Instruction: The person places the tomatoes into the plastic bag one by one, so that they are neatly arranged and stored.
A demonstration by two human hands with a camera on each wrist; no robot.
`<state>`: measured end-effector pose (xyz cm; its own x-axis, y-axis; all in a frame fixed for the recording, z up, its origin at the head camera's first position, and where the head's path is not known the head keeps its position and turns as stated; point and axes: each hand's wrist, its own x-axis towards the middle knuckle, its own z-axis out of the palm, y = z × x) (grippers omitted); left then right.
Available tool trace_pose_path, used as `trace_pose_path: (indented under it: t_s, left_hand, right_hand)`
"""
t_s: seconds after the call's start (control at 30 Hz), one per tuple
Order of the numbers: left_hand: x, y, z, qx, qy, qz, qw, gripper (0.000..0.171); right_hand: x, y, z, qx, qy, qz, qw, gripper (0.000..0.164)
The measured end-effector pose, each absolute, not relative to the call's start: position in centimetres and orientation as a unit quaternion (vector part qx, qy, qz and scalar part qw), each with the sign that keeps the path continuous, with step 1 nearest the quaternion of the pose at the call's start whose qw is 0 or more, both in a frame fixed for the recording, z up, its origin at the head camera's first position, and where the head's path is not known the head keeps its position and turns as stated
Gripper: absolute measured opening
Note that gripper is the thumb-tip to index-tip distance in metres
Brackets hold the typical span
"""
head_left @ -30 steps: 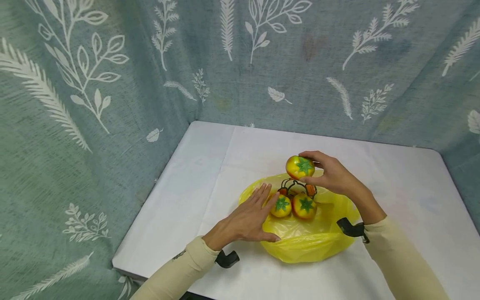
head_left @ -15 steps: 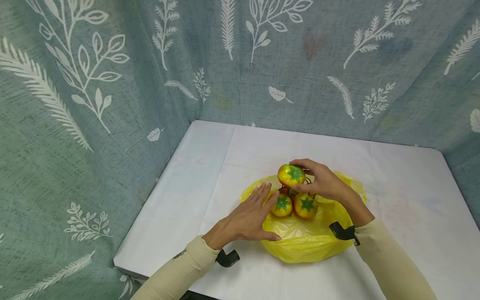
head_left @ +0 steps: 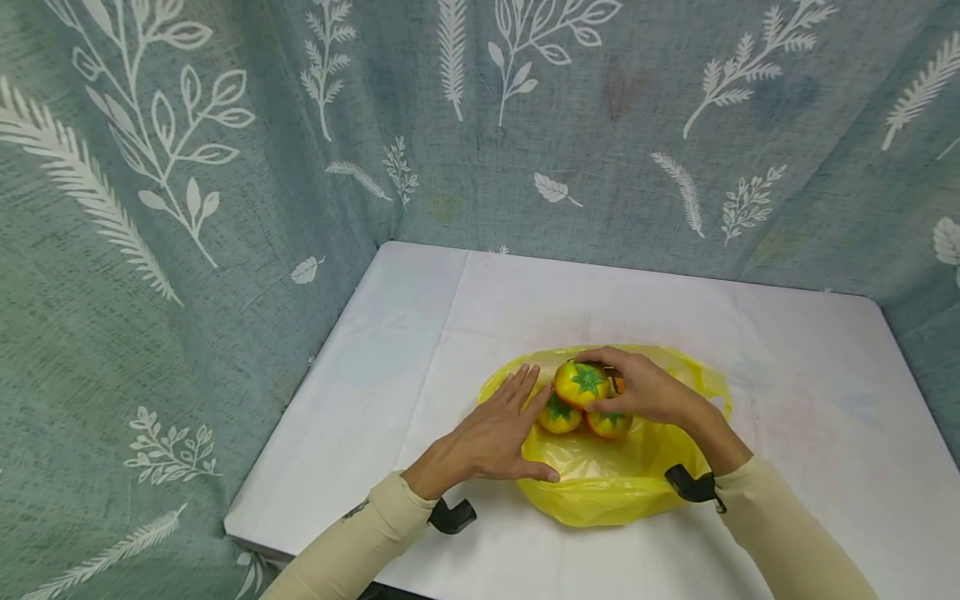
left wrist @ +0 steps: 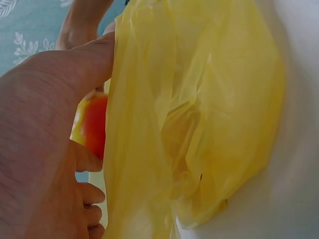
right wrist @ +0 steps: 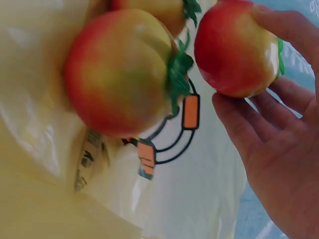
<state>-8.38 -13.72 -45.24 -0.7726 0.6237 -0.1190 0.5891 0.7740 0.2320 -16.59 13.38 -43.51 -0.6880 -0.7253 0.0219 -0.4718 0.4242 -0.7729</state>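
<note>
A yellow plastic bag (head_left: 607,504) lies with its mouth spread wide on the white table. Inside it, side by side, sit two red-yellow tomatoes, a left tomato (head_left: 558,419) and a right tomato (head_left: 611,427), with green star-shaped leaves. My right hand (head_left: 651,392) holds a third tomato (right wrist: 229,50) between thumb and fingers, just above these two. Whether it touches them is hard to tell. My left hand (head_left: 487,437) rests at the bag's left rim with fingers extended and thumb apart. In the left wrist view the bag's film (left wrist: 144,124) covers the thumb's tip.
A cartoon print (right wrist: 192,112) in black and orange shows on the bag's inside. The white table (head_left: 390,333) ends against a blue-green leaf-patterned curtain (head_left: 480,167) at the back and left. A black wrist camera (head_left: 690,483) sits at my right cuff.
My right hand has brought the held tomato left and then down toward the two in the bag. My left hand stays where it was at the rim.
</note>
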Motion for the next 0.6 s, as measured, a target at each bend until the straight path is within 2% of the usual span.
trace_pose_path:
  t_s: [0.23,0.6]
  left_hand:
    - [-8.3,-14.0,-45.3,0.319,0.939,0.093,0.089,0.119]
    - [-8.2,-14.2,-45.3,0.316,0.94,0.099,0.086,0.122]
  right_hand:
    - [-15.8,12.9,-43.7,-0.385,0.805,-0.4,0.211,0.063]
    - [-14.3,12.1,-43.0,-0.417,0.799,-0.364,0.237,0.064]
